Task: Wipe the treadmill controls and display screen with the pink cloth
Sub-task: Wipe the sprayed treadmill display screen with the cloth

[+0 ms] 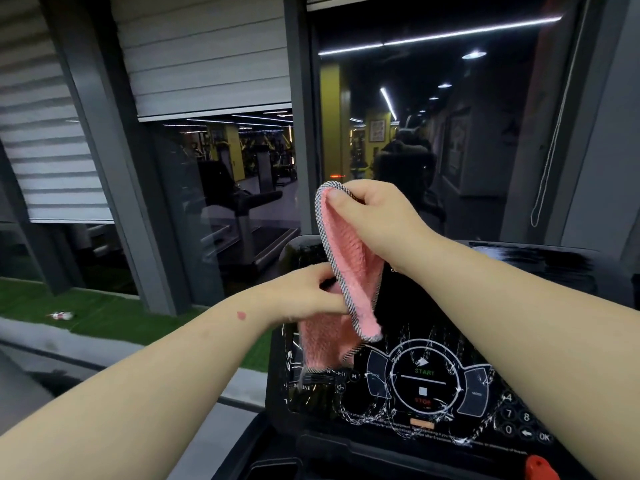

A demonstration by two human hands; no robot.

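A pink cloth (346, 271) with a grey checked border hangs in the air above the treadmill console. My right hand (374, 216) pinches its top corner, held high. My left hand (308, 292) grips the cloth's left edge lower down. The cloth's lower part droops over the left side of the black control panel (426, 386), which shows START and STOP marks, side buttons and a number keypad, with white streaks across it. The dark display screen (519, 268) lies behind my right forearm, partly hidden.
A red safety clip (540, 467) sits at the console's lower right edge. Beyond the console are dark window panes reflecting the gym, half-lowered blinds at left, a blind cord (547, 161) at right, and green turf (104, 313) below the window.
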